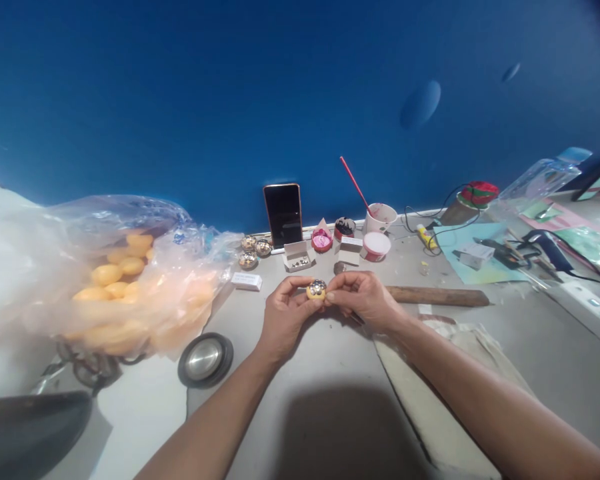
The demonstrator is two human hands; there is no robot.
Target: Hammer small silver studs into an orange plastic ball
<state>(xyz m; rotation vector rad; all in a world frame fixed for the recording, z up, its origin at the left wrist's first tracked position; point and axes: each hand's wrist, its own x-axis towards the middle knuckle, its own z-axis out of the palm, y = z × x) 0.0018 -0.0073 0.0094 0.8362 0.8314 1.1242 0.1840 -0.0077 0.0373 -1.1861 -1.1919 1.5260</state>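
A small yellow ball-shaped piece [317, 291] with shiny silver studs on top is held between both hands above the grey table [330, 360]. My left hand [286, 311] grips it from the left with thumb and fingers closed around it. From the right, my right hand [361, 298] pinches it with curled fingers. Just beyond the hands stand two small open white boxes [297, 256] holding silver bits.
A large clear plastic bag [105, 280] of yellow pieces lies at the left, a round metal lid [205, 359] in front of it. A phone [283, 215], small cups [379, 217], a wooden stick [437, 296] and cables [540, 250] sit by the blue wall.
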